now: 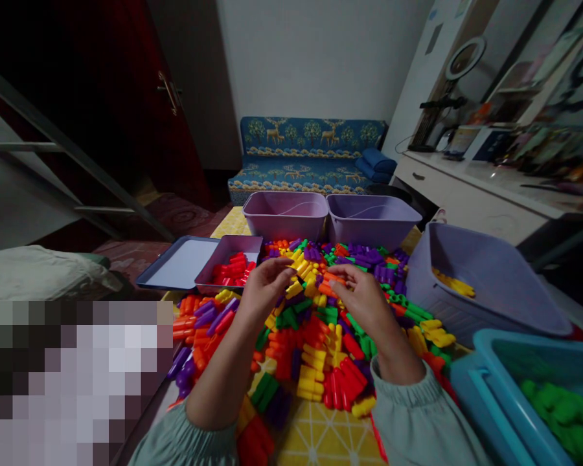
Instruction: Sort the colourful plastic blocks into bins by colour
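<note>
A big heap of plastic building blocks [313, 356] in red, orange, yellow, green and purple covers the table. Over its far middle part, my left hand [269, 285] has its thumb and fingers a little apart, close to some yellow blocks [305, 265]. I see nothing clearly held in it. My right hand [362, 294] reaches in from the other side, thumb and fingertips around an orange block [331, 279]. The fingertips of both hands are partly lost among the blocks. A shallow purple bin [206, 285] of red blocks stands left of my left hand.
Two purple bins [286, 223] [374, 223] stand along the far edge. At right are a purple bin [447, 323] with yellow blocks and a turquoise bin [466, 382] with green ones. A pale lid or tray [175, 262] lies left. Behind is a blue sofa [301, 169].
</note>
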Tool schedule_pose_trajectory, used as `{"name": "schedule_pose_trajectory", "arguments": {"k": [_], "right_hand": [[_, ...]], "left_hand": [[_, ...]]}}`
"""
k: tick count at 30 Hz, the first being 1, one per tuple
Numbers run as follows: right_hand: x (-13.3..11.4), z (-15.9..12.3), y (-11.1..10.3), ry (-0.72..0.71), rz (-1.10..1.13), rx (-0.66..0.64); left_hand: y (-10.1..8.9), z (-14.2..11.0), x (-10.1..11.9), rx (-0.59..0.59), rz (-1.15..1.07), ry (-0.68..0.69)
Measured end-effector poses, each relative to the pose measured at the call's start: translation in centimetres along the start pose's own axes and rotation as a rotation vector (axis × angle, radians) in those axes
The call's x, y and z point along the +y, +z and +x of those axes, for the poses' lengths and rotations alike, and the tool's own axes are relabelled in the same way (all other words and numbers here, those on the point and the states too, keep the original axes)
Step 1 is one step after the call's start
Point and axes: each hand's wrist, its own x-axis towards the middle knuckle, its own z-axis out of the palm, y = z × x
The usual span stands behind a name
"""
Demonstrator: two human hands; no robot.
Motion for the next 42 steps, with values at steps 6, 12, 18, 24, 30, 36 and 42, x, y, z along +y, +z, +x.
{"name": "schedule_pose_trajectory", "arguments": {"k": [6,12,18,24,30,36,42], "right_hand": [[-0.7,0.0,-1.8,-0.011,-0.103,-0.022],[-1.1,-0.1,-1.8,-0.009,-0.091,-0.018],[-1.2,0.0,-1.2,-0.011,-0.028,0.025],[-1.9,-0.3,-0.4,0.005,0.196,0.040],[-1.6,-0.6,1.2,-0.130,0.085,0.014],[-1.2,-0.6,1.7,-0.145,-0.015,0.039],[-1.6,-0.7,1.7,-0.094,-0.087,0.055]], "left_hand": [[0.2,-2.0,1.4,-0.635,0.671,0.226],[1.9,-3.6,1.4,-0.748,1.062,0.331],[2.4,-2.6,0.4,-0.524,0.964,0.279],[2.5,-1.0,-1.5,-0.115,0.267,0.020],[2.9,-0.8,-1.1,-0.127,-0.356,-0.200],[2.9,-1.1,0.2,-0.192,-0.517,-0.259],[3.0,-1.4,0.0,-0.264,-0.494,-0.204]]}}
